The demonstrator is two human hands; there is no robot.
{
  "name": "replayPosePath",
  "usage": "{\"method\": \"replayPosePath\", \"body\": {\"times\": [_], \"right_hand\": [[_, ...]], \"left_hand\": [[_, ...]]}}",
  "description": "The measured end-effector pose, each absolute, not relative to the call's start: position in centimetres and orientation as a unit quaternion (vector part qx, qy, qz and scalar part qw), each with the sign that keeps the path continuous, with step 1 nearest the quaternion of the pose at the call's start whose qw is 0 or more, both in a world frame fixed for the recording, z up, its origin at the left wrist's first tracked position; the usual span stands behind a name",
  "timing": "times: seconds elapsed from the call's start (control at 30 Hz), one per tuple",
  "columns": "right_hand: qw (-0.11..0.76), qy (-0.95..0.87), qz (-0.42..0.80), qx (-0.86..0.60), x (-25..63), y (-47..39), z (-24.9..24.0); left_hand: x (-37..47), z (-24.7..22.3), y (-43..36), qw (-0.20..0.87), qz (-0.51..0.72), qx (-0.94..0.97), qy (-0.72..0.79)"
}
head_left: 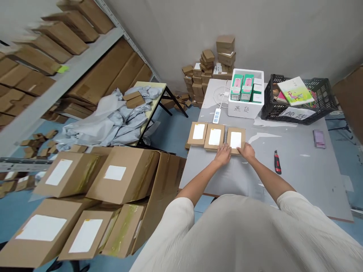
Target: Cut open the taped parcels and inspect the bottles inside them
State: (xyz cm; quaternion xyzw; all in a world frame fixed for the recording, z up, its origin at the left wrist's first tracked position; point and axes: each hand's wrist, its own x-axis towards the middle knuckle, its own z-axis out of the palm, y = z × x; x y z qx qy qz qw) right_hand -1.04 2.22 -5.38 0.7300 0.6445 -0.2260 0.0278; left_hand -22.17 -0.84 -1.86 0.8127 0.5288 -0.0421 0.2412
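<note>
A light-grey metal storage rack [98, 49] loaded with brown cardboard boxes fills the upper left, and a broad rectangular table with a grey top [300, 181] stands in front of the person. Beyond the gap to its left is a pale-yellow-topped table with black legs [157, 88], heaped with crumpled grey-white plastic bags [119, 124]. Nearer on that side sit large brown cardboard cartons [110, 190], several with white labels, some with yellowish tape. By the wall rises a pile of small brown cardboard boxes [208, 71]. On the grey top, toward the far right, a black slatted plastic crate [326, 102] bears a white and green picture book [296, 90]; beside it, a white foam box [231, 109] holds green and pink packs [236, 88]. Three flat brown cardboard boxes with white labels lie in a row near the table's left edge: the leftmost box [198, 132], the middle box [214, 136] just beside it, and the rightmost box [236, 139] across a narrow gap. The right hand [247, 152] is clamped on the rightmost box's near right corner, thumb on top. The left hand [224, 154] lies at the near end of the gap, fingers close together; whether it grips cannot be told. A white power strip [216, 116] lies behind the row, and a red and black utility knife [277, 163] lies to its right.
</note>
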Motion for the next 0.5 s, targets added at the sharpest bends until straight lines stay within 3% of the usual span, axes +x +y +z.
{"method": "replayPosePath", "body": {"times": [0.3,0.5], "right_hand": [[-0.014,0.680,-0.218,0.700,-1.4,2.3,-4.0],[0.081,0.677,-0.241,0.691,-2.2,0.9,-4.5]], "left_hand": [[-23.9,-2.5,1.0,0.268,-0.029,0.831,0.486],[-22.3,-4.1,1.7,0.288,-0.055,0.830,0.475]]}}
